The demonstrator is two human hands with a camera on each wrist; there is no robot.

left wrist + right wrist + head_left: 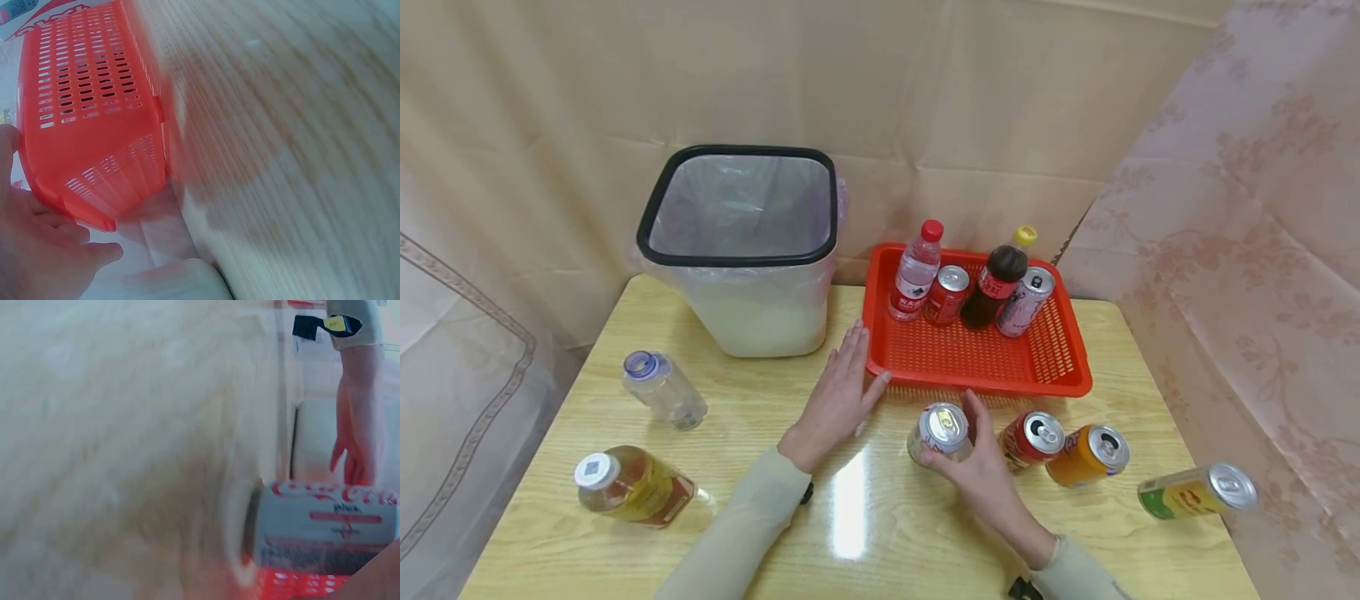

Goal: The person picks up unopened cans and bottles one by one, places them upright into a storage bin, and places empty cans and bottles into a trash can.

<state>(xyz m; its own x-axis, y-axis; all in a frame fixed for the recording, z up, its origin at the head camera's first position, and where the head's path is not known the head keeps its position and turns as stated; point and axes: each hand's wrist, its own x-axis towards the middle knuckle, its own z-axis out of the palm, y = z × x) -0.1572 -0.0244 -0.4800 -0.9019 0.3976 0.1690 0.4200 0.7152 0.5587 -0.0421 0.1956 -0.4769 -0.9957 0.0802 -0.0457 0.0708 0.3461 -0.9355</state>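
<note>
My right hand (983, 473) grips a white-and-silver Coca-Cola can (934, 448), thumb on the near side and fingers on the far side. Red Coca-Cola lettering runs along the can (325, 519) in the right wrist view. The red plastic basket (955, 379) stands just beyond it. At the basket's left front corner lies my left hand (837, 398), fingers straight, fingertips right at the rim. Inside the basket are a clear red-capped bottle (914, 275), a small red can (947, 300), a yellow-capped cola bottle (996, 283) and a pink can (1024, 304).
A lined bin (760, 312) with a black rim stands at the back left. An uncapped clear bottle (668, 392) and a white-capped amber bottle (640, 487) are on the left. On the right are a red can (1022, 446), an orange can (1078, 458) and a yellow-green can (1187, 496).
</note>
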